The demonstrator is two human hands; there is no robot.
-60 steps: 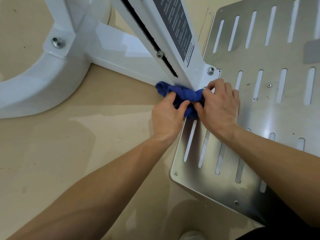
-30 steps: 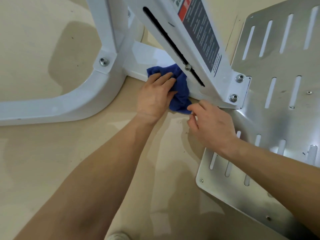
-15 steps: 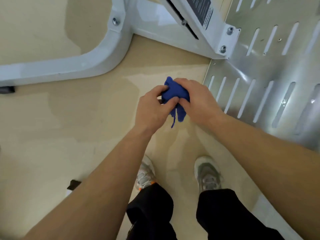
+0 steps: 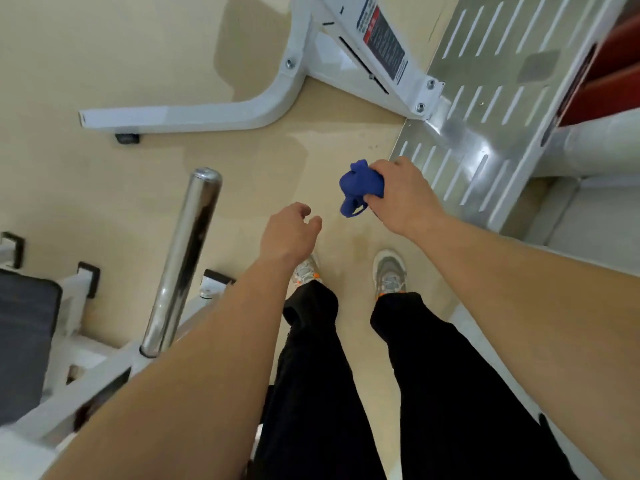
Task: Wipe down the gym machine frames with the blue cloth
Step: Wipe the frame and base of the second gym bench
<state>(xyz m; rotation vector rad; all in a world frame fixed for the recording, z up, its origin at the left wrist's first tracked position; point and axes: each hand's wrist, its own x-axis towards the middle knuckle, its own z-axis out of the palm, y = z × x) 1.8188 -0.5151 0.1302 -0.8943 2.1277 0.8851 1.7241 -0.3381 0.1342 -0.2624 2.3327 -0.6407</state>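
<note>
Head view: the right hand [image 4: 401, 199] grips the bunched blue cloth [image 4: 360, 185] in curled fingers, held in the air over the beige floor [image 4: 104, 46] beside the near-left corner of the slotted metal footplate [image 4: 485, 109]. The left hand [image 4: 287, 233] hangs loosely curled and empty, nearer and left of the cloth, apart from it. The white machine frame [image 4: 194, 116] lies farther off; a chrome bar [image 4: 183, 258] stands left.

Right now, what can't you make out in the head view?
- Warning label on the white frame: text too small and blurred to read.
- Blue cloth: partly hidden inside the right hand gripping it.
- Dark pad: cut off by the left edge.
- Red part: cut off by the right edge, so I cannot tell what it is.
</note>
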